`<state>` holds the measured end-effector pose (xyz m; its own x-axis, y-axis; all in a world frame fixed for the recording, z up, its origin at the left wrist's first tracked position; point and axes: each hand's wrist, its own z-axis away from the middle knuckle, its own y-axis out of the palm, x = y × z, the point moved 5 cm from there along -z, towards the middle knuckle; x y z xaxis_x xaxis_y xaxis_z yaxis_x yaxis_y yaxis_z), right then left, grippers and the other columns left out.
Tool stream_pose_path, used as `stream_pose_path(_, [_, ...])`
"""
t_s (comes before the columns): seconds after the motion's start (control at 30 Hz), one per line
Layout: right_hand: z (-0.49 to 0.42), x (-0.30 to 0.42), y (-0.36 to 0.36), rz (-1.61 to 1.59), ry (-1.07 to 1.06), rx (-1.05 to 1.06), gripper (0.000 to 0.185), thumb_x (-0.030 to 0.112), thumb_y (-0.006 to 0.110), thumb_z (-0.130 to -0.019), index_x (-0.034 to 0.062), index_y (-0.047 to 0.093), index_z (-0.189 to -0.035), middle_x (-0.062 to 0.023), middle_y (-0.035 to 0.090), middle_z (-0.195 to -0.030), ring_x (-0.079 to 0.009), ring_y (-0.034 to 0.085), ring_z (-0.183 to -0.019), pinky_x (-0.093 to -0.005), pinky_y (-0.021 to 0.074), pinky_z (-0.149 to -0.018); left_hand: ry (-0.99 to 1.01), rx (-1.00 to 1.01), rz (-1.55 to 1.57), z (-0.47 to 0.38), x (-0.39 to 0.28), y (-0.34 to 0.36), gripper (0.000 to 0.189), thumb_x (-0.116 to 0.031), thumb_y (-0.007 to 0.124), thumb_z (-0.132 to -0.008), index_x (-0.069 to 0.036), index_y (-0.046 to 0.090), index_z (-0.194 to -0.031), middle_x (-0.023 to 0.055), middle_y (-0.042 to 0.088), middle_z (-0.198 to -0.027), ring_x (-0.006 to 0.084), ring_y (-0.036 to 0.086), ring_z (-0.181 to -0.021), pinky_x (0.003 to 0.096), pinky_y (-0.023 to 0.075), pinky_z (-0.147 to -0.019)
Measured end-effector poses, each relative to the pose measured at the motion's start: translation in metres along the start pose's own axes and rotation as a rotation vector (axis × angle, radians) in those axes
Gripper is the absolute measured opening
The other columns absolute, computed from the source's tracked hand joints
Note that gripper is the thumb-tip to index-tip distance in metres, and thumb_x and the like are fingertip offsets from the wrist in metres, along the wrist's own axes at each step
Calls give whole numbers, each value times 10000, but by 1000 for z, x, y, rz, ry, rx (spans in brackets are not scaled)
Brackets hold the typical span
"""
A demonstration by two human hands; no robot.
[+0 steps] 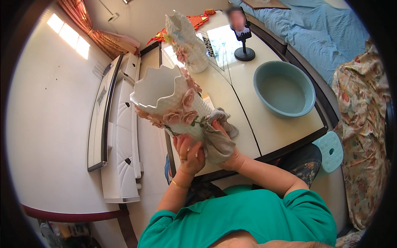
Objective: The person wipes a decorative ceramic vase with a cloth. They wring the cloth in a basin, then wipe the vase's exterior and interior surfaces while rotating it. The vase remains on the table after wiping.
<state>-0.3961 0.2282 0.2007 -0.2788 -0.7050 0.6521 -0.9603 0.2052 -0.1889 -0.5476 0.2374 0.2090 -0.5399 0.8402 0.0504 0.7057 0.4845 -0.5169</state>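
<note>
A tall white ceramic vase [198, 108] with a scalloped rim and pink ceramic roses [173, 117] stands at the table's near left, its mouth turned up towards me. My left hand [189, 155] rests with its fingers against the lower front of the vase. In my right hand [232, 159] is a damp-looking grey cloth [219, 145], pressed to the vase's right side; folds of cloth hide part of that hand. Farther back is a second white vase [198, 55] with a wavy top and a pink flower. The bases of both hands' grips are partly hidden.
A blue-green plastic basin [305, 107] of cloudy water sits on the right of the cream table [248, 83]. Behind it, a phone on a round stand [245, 53] faces me. Red ornaments [200, 21] lie at the far edge. A pale green stool [336, 152] is at right.
</note>
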Motion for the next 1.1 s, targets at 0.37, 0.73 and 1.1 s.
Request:
stream_pose_path(0.37, [-60, -49, 4, 26, -45, -47, 392, 165, 498, -995, -52, 530, -1320, -221, 565, -1339, -362, 521, -1264, -403, 375, -1105, -667, -213, 564, -8, 32, 13, 793, -381, 345, -1029, 81, -22, -1558, 243, 17, -1647, 347, 65, -1527, 452, 72, -1229])
stream_pose_path(0.73, [-88, -99, 13, -710, 466, 13, 423, 245, 368, -1059, -33, 576, -1302, -131, 613, -1294, -216, 551, -1205, -344, 421, -1049, -643, -228, 527, -13, 29, 18, 797, -384, 336, -1031, 90, -36, -1552, 272, -31, -1642, 391, 22, -1528, 474, 36, -1226])
stream_pose_path(1.1, [-47, -145, 28, -619, 384, -100, 384, 175, 402, -1029, -66, 557, -1285, -188, 603, -1308, -260, 579, -1207, -340, 425, -1066, -626, -182, 231, -10, 26, 28, 791, -347, 377, -1039, 58, -53, -1563, 290, -90, -1635, 426, -66, -1524, 517, -9, -1218])
